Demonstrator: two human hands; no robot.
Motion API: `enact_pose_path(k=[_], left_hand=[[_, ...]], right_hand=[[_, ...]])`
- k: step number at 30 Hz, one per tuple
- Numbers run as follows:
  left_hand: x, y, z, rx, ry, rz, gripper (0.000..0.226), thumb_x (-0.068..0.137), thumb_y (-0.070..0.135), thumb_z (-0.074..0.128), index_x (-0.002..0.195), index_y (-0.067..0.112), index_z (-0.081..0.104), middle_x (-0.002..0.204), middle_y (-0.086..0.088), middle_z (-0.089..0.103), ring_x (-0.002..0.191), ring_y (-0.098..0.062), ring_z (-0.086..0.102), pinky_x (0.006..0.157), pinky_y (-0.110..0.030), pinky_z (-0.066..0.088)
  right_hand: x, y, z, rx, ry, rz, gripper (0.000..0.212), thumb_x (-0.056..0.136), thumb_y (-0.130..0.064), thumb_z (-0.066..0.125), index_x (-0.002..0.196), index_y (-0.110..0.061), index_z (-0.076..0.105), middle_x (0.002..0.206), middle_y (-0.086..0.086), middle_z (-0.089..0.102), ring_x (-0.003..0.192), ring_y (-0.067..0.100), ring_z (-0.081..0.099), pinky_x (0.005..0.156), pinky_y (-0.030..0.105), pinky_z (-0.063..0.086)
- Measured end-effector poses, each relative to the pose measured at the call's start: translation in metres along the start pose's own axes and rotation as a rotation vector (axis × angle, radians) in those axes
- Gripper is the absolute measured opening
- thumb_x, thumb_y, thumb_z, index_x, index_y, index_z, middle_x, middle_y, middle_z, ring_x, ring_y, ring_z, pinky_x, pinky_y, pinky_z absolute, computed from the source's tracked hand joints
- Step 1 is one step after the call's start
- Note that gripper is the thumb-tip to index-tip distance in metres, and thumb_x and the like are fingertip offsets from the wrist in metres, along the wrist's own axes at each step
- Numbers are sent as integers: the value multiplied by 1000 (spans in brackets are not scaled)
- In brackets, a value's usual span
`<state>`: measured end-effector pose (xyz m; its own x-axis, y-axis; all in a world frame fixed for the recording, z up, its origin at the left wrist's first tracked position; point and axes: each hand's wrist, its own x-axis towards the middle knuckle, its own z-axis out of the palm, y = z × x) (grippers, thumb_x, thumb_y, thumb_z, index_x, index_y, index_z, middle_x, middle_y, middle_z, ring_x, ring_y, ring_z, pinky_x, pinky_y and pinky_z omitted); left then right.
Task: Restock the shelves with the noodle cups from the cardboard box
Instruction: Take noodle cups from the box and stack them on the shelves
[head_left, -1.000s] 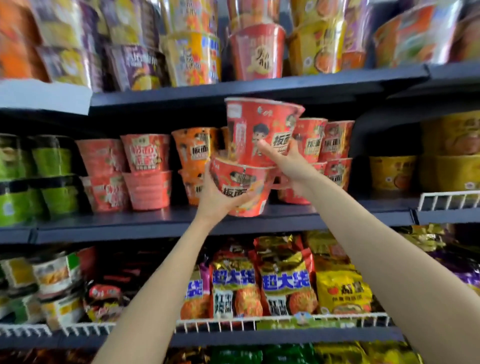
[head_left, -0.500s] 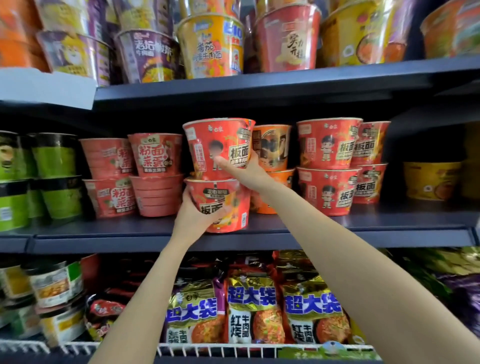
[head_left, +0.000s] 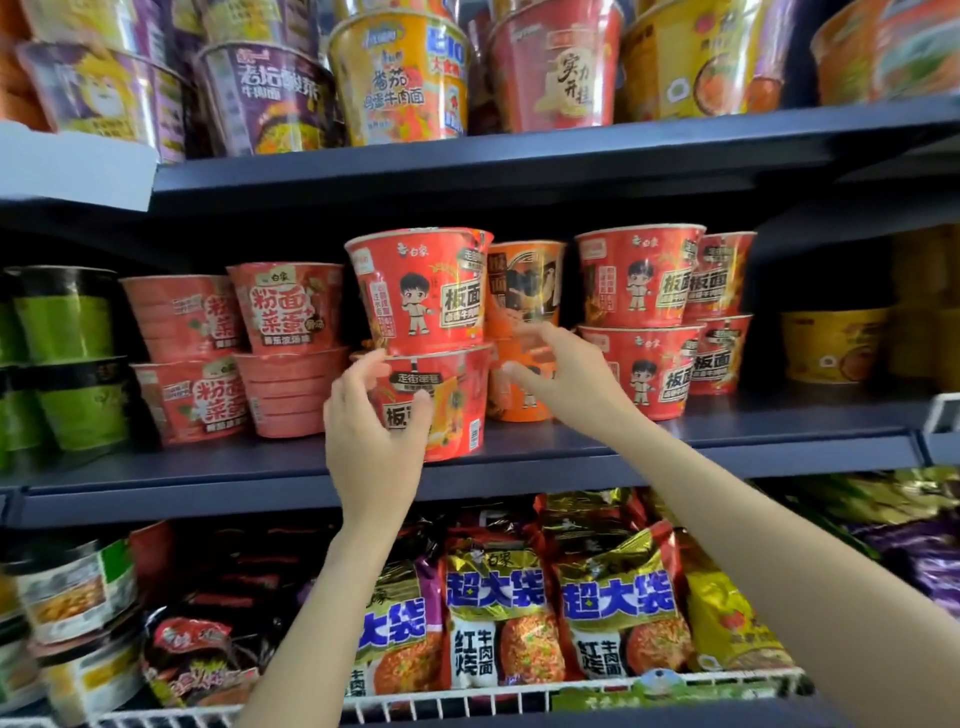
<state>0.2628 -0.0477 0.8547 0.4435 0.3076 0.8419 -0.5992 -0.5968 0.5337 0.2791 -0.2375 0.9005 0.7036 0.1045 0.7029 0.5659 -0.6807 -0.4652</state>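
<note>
My left hand (head_left: 370, 431) hides part of the lower red cup (head_left: 447, 400) at frame centre, fingers loosely spread. My right hand (head_left: 558, 371), blurred, hovers open beside the stacked upper cup (head_left: 421, 291) on the middle shelf (head_left: 675, 441).

Below the middle shelf I see 3 noodle packets (head_left: 618, 613) with big blue lettering standing side by side behind a white wire rail (head_left: 519, 699), and a yellow packet (head_left: 727, 623) just to their right. To their left lies a dark red packet (head_left: 192, 660), with round tubs (head_left: 78, 597) stacked at the far left of that same level. A white paper sheet (head_left: 72, 166) hangs over the edge of the top shelf on my left.
</note>
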Motion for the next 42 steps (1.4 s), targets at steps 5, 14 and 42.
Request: enact_pose_path(k=[5, 14, 42], left_hand=[[-16, 46, 29, 34, 46, 592, 14, 85, 18, 56, 92, 9, 65, 80, 0, 61, 79, -16, 53, 73, -22, 40], [-24, 109, 175, 328, -266, 960, 30, 85, 31, 54, 107, 15, 66, 102, -2, 66, 100, -25, 58, 89, -36, 40], [-10, 168, 369, 829, -397, 651, 56, 60, 23, 86, 107, 4, 64, 97, -12, 63, 95, -32, 60, 52, -30, 53]], right_hand=[[-39, 28, -62, -461, 61, -124, 18, 91, -29, 57, 104, -23, 67, 89, -7, 70, 82, 15, 65, 72, 39, 54], [-42, 128, -179, -727, 92, -104, 22, 90, -27, 54, 109, -24, 65, 102, -5, 67, 91, 22, 64, 71, 38, 52], [101, 307, -233, -567, -183, -400, 17, 90, -30, 61, 96, -14, 63, 105, -2, 63, 96, 18, 61, 81, 35, 49]])
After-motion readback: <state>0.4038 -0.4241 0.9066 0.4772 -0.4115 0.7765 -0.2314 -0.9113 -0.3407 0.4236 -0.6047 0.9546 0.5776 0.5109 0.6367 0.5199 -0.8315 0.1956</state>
